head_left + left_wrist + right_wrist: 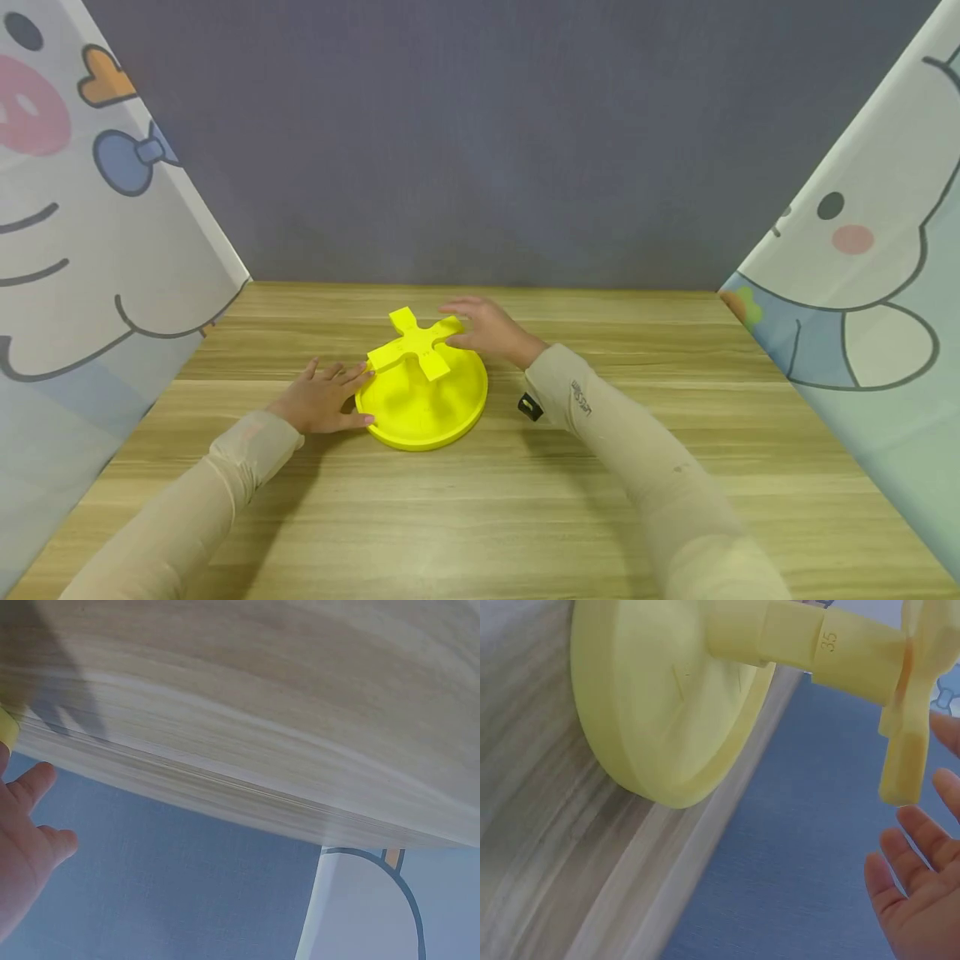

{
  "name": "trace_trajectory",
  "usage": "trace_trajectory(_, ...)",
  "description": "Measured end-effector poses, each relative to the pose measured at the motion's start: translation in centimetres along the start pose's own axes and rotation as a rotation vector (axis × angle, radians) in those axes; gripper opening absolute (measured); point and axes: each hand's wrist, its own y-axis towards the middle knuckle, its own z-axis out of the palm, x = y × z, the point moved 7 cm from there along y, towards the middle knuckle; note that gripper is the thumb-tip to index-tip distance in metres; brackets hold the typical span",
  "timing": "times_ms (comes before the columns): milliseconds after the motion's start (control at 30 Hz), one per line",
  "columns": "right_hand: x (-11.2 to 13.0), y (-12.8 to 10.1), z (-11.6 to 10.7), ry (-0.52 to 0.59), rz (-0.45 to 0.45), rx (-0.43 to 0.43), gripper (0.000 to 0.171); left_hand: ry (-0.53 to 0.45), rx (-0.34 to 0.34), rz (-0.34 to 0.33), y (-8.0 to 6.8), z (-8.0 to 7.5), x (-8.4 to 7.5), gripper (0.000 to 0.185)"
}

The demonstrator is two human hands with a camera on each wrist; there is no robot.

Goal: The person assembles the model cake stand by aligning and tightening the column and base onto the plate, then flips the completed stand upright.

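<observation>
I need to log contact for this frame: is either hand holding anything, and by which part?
Nothing is gripped. The left hand lies flat on the table, fingertips at the yellow base's rim. The right hand, fingers straight, is at an arm of the cross-shaped top.

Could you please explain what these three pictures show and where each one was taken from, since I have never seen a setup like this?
No machine here: a person works with two bare hands and wears three cameras. The wide picture comes from the head camera, looking down at a wooden table between cartoon-printed curtains. On it stands a yellow round base with a post bearing a yellow cross-shaped piece on top. The left hand lies flat on the table, fingers touching the base's rim. The right hand reaches the cross piece with fingers straight; whether it touches is unclear. The other two pictures come from wrist cameras, so they look tilted: the left shows mostly table, the right shows the base and post close up. Neither hand grips anything.
</observation>
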Motion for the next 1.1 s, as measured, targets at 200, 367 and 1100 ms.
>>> trace_trajectory(200, -0.6, 0.7, 0.7, 0.039, 0.029, 0.032, 0.048, -0.003, 0.006, -0.008, 0.0, 0.1, 0.1, 0.083)
trace_trajectory(367, -0.6, 0.7, 0.9, 0.033, 0.037, 0.039, 0.047, 0.005, 0.003, -0.007, 0.1, 0.2, 0.2, 0.083)
trace_trajectory(1100, -0.1, -0.8, 1.8, 0.02, 0.081, 0.063, 0.043, -0.012, 0.008, -0.013, 0.0, 0.1, 0.1, 0.083)
